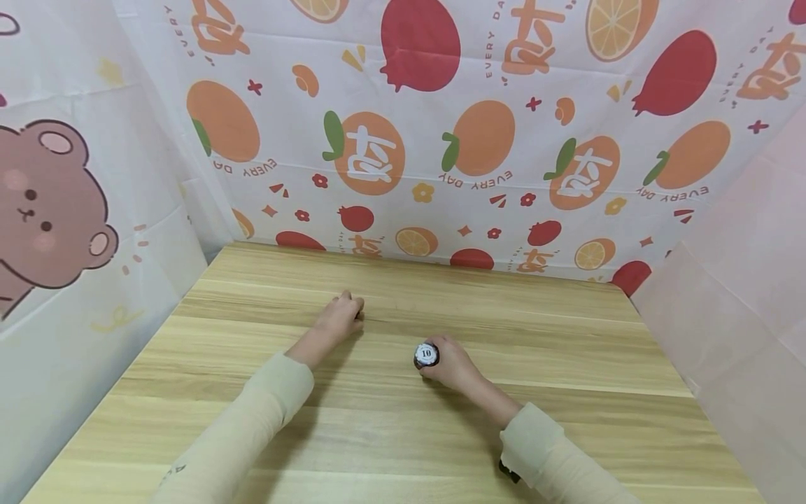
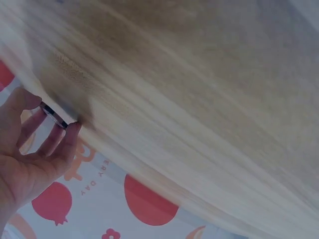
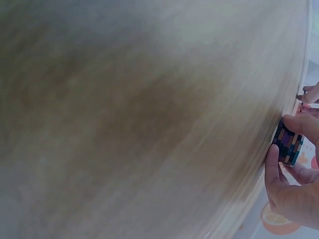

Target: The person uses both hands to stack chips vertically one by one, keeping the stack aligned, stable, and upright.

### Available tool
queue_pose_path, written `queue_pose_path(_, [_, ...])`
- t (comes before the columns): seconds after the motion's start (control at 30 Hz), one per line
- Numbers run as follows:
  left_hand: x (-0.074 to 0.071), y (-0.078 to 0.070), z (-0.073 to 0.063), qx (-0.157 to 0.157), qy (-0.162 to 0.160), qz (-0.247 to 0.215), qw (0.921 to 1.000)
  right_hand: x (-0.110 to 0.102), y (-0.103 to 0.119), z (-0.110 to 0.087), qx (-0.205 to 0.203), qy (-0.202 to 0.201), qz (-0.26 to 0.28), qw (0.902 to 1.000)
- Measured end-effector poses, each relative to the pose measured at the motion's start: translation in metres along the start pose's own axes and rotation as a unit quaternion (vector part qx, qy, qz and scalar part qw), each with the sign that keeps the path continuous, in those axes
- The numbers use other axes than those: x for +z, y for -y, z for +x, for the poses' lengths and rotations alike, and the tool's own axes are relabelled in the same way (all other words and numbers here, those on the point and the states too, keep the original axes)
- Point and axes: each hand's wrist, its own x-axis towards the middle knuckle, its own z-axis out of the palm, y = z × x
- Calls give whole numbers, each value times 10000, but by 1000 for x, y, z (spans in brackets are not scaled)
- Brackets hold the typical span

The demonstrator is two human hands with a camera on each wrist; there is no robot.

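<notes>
A stack of poker chips (image 1: 426,355) stands on the table, its white top face marked "10". My right hand (image 1: 448,362) grips it from the right side. In the right wrist view the chips' striped, many-coloured edges (image 3: 288,145) show between thumb and fingers. Farther left and farther back, my left hand (image 1: 342,315) is low over the table. Seen from the left wrist, a thin dark-edged chip (image 2: 54,115) is pinched between that hand's thumb and fingertips, close to the tabletop. From the head view this chip is mostly hidden by the fingers.
The wooden table (image 1: 378,434) reaches back to a fruit-printed cloth (image 1: 428,203). A cloth with a bear print (image 1: 57,210) hangs on the left, a pale one (image 1: 743,280) on the right. Beside the right sleeve (image 1: 535,441) a small dark object (image 1: 508,472) shows, partly covered.
</notes>
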Motion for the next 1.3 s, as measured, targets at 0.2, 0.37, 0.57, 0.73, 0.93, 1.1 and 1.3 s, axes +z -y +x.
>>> queue_pose_path(0.2, [0, -6, -1, 355, 9, 122, 9993, 1, 0, -1, -5, -53, 16, 10000])
queue_pose_path(0.37, [-2, -14, -2, 586, -22, 189, 9981, 1, 0, -1, -11, -69, 21, 10000])
queue_pose_path(0.57, [0, -26, -3, 933, -87, 312, 9951, 1, -1, 0, -22, -51, -10, 10000])
queue_pose_path(0.73, [1, -35, -4, 985, -98, 318, 9946, 1, -1, 0, -15, -51, 2, 10000])
queue_pose_path(0.93, [3, -43, -6, 1053, -105, 234, 9941, 1, -2, 0, -17, -50, -22, 10000])
queue_pose_path(1.1, [6, -50, -8, 1149, -135, 501, 9920, 1, -2, 0, 5, -56, -19, 10000])
queue_pose_path(1.3, [6, -60, -11, 1271, -159, 386, 9910, 1, -3, 1, -5, -27, -25, 10000])
